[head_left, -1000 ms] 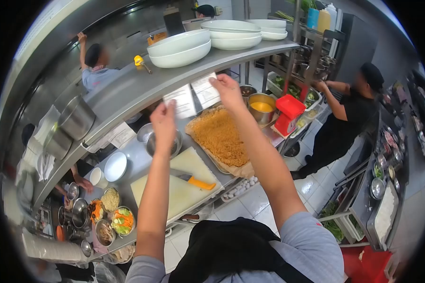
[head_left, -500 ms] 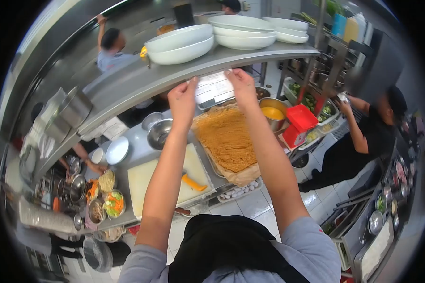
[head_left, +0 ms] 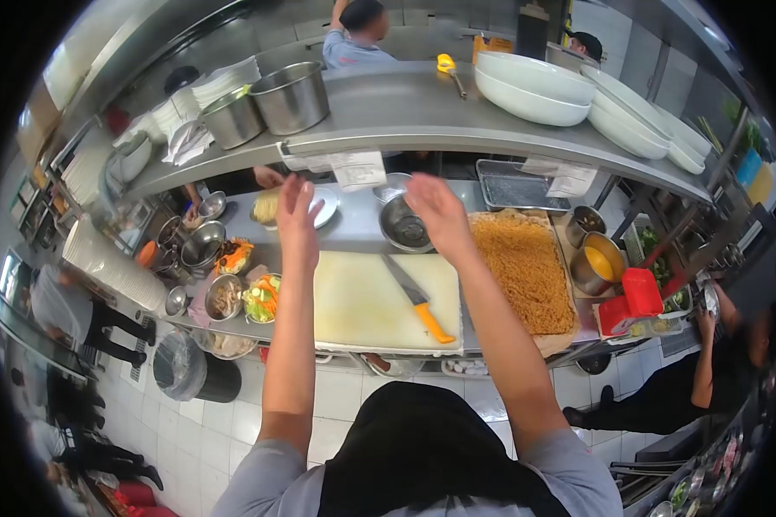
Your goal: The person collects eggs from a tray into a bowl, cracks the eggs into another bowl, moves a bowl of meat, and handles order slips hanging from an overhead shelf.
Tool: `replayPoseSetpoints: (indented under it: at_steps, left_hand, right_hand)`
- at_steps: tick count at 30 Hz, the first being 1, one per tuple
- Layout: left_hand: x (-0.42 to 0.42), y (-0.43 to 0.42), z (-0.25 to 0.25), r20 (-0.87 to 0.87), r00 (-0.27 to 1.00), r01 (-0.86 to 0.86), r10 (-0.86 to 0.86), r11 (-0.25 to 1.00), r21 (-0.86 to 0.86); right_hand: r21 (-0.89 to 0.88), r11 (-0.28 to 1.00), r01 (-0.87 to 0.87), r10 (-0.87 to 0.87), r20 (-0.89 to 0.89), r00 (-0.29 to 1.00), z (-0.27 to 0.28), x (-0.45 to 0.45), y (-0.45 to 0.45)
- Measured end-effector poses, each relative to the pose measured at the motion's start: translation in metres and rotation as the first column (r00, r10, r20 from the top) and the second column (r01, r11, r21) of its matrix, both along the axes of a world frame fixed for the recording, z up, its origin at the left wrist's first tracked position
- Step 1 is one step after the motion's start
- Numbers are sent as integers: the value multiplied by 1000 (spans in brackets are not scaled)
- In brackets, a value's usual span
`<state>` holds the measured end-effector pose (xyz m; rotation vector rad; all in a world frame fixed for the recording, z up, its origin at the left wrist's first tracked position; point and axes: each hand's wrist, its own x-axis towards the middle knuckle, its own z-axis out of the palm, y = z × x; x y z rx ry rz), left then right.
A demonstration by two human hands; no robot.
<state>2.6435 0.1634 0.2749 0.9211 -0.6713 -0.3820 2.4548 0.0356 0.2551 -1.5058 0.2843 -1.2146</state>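
Note:
My left hand [head_left: 297,222] is raised over the far side of the counter, fingers stretched up and nothing in them. My right hand [head_left: 438,217] is held up at the same height, fingers apart and bare. Between them a printed paper slip [head_left: 359,171] hangs from the shelf edge, apart from both hands. Another set of slips [head_left: 567,179] hangs further right, above a metal tray [head_left: 502,188]. Behind my right hand stands a steel bowl [head_left: 402,226]. Below, a knife with a yellow handle [head_left: 433,322] lies on a white cutting board [head_left: 353,297].
A tray of brown crumbly food [head_left: 526,267] sits right of the board, near a pot of yellow liquid [head_left: 602,260] and a red box [head_left: 640,295]. Bowls of vegetables [head_left: 262,300] stand left. The steel shelf [head_left: 388,112] carries pots and white bowls. Co-workers stand around.
Both hands have let go of the paper slip they held at the shelf edge. They are now further left along the counter and wider apart. The view has turned left.

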Motion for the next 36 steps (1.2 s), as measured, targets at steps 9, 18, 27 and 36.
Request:
replayPoseSetpoints:
  at_steps: [9, 18, 27, 36]
  left_hand:
    - [32, -10, 42, 200, 963, 164, -179, 982, 90]
    - [-34, -51, 38, 214, 890, 374, -402, 913, 164]
    - [-73, -85, 46, 66, 877, 470, -477, 877, 98]
    - [-70, -95, 46, 164, 901, 400, -402, 916, 47]
  right_hand:
    - [59, 998, -24, 26, -34, 999, 45, 54, 5]
    - [205, 948, 245, -284, 189, 940, 32, -41, -17]
    - [201, 926, 320, -352, 149, 924, 52, -73, -37]
    - [375, 927, -16, -122, 342, 932, 14, -73, -47]
